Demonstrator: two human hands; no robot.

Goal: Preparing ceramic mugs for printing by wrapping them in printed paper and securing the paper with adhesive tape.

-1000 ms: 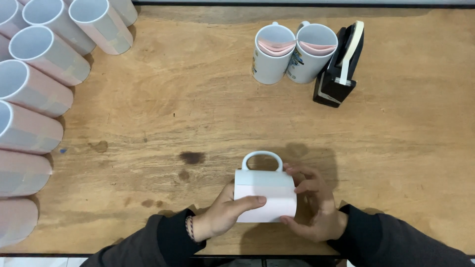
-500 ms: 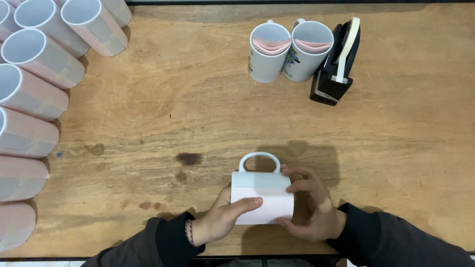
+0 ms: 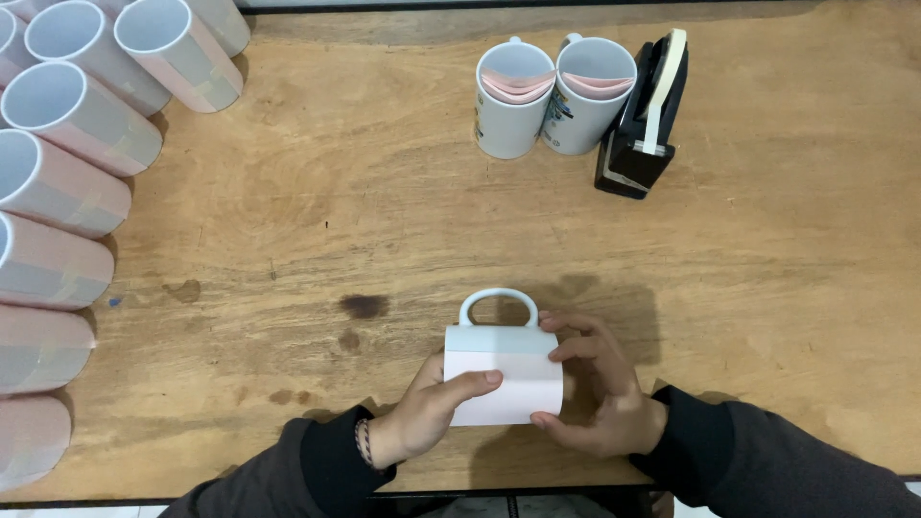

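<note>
Both hands wrapped round a white mug point(image 3: 502, 369) near the counter's point(image 3: 767, 288) front edge

Our left hand point(image 3: 432, 412) presses a thumb across the pale sheet on the mug; our right hand point(image 3: 590, 388) curls its fingers against the mug's right end; the handle points away from us; the mug's mouth and base are hidden; the wrapped mugs point(image 3: 58, 182) far left of it are cut off.

You had bare tabletop point(image 3: 767, 317) open ahead and to the right of your hands. Wrapped mugs point(image 3: 67, 182) crowded the left edge; two paper-filled mugs point(image 3: 552, 96) and a black tape dispenser point(image 3: 638, 125) blocked the far centre.
</note>
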